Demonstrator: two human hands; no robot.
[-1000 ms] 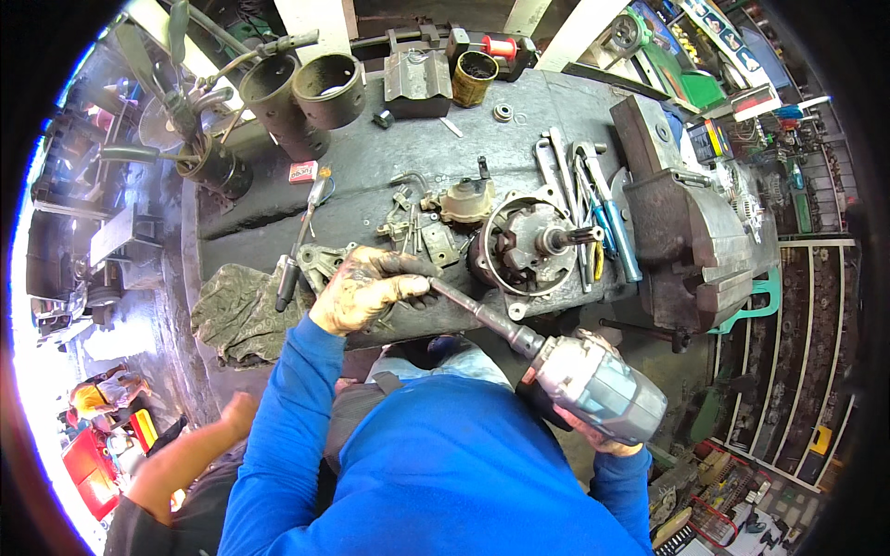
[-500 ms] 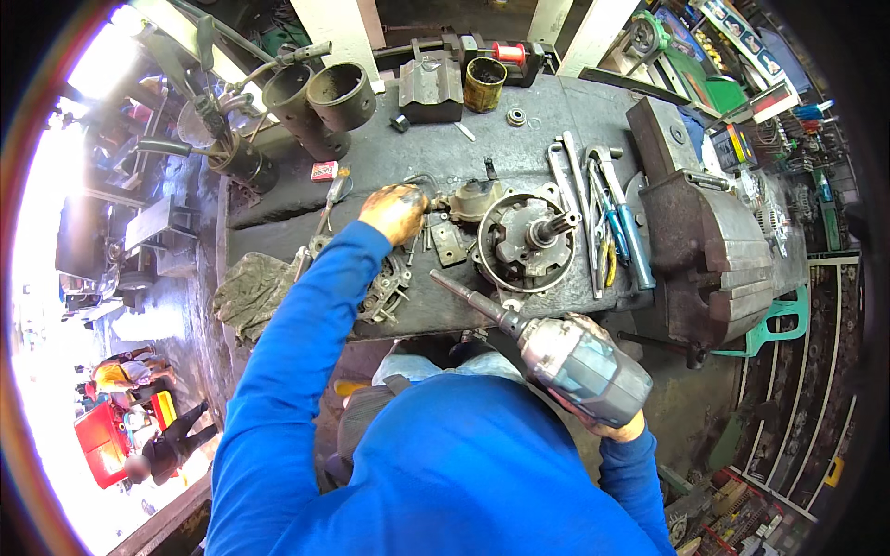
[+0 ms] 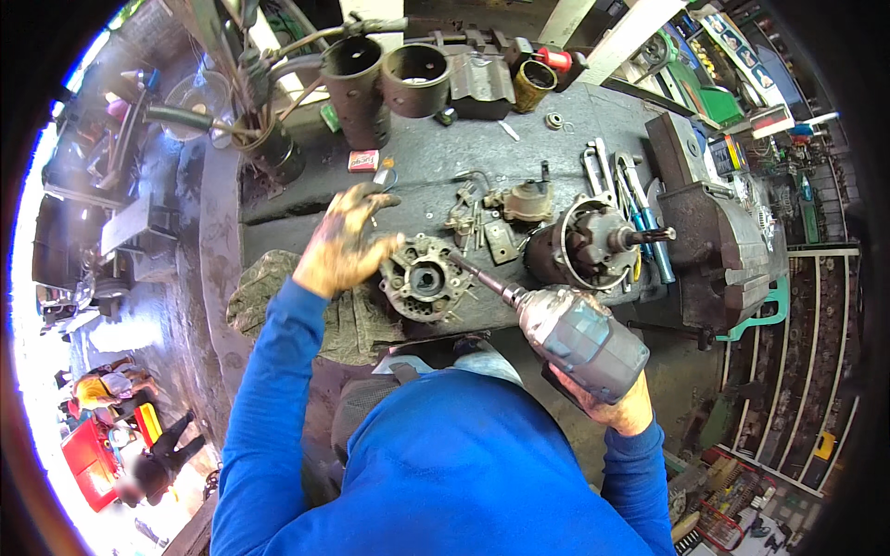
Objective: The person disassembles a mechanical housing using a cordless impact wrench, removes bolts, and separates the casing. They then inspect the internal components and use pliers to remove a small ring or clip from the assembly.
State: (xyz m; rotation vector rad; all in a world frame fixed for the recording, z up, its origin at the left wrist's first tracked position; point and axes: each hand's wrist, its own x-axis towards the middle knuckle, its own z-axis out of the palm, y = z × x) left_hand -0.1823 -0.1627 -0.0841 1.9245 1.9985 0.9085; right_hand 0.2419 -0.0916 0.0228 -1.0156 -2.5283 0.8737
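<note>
My right hand [image 3: 623, 408] is wrapped round the grip of an impact wrench [image 3: 584, 345], whose long socket points left and away from me. The socket's tip is at the right rim of a round metal end cover [image 3: 402, 289] with a hole in its middle; I cannot tell if they touch. Beside the cover's left edge is my dirty left hand [image 3: 345, 243], fingers apart and holding nothing I can see. Right of the cover stand a small metal plate [image 3: 502, 243], a domed part [image 3: 527, 201] and a round motor body with a splined shaft [image 3: 593, 239].
A crumpled cloth [image 3: 264, 295] lies left of the cover. Several wrenches [image 3: 638, 195] lie beside a bench vise [image 3: 714, 250] at the right. Dark metal cylinders [image 3: 415, 82], a tool pot [image 3: 271, 153] and a grimy can [image 3: 535, 85] stand along the back.
My left hand has drawn back from the small parts to the cover's left side and opened. The wrench's tip is now at the cover. The view has shifted left.
</note>
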